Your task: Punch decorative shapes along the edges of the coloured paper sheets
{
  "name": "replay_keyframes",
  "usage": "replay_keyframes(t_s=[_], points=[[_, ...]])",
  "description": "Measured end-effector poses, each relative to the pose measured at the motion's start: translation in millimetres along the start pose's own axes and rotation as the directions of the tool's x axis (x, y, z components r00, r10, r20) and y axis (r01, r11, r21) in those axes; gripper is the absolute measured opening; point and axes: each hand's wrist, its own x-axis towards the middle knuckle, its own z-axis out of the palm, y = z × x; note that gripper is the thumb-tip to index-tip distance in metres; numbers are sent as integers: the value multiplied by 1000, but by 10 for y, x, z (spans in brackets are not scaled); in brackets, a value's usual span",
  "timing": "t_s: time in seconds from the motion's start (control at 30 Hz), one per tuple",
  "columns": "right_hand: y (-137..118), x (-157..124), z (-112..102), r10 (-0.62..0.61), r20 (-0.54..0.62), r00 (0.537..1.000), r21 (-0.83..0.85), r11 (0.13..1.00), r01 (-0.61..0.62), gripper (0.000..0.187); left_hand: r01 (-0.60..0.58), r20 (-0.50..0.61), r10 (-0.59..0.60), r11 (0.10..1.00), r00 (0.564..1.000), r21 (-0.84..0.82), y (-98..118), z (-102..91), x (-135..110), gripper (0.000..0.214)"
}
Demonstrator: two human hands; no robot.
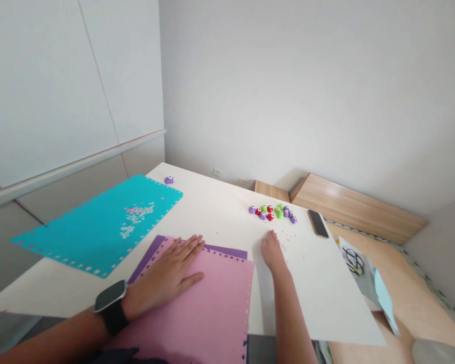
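Pink sheet (216,303) lies at the near edge of the desk (326,293); visible margins punched, remainder unverifiable. Left hand (170,275): grip spread flat upon it. Right hand (272,251): curled, contents cannot be told.

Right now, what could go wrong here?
The blue sheet overhangs the table on the left, so a bump could tip it and spill the pale bits. The pink sheet lies askew over the purple sheet and might shift if the left hand slides. The phone sits near the table's right edge and could get knocked off.
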Motion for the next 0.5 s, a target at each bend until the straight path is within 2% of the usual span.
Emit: replay_keyframes(t_s=[0.2, 0.27, 0.37, 0.5], points=[[-1077, 607, 166, -252, -5, 968, 80, 965, 251, 63, -7, 17, 7, 1000, 1000, 21, -1, -19, 6, 76], [-1282, 763, 246, -286, 2, 958, 96, 954, 284, 64, -9, 23, 8, 999, 1000, 35, 1, -29, 7, 76], [-1236, 847, 334, -272, 16, 962, 97, 958, 269, 63, -5, 27, 4, 999, 1000, 48, 2, -31, 7, 76], [-696, 683, 339, -203, 12, 979, 74, 977, 201, 63, -6, 13, 5, 999, 1000, 41, -14, -3, 6, 76]])
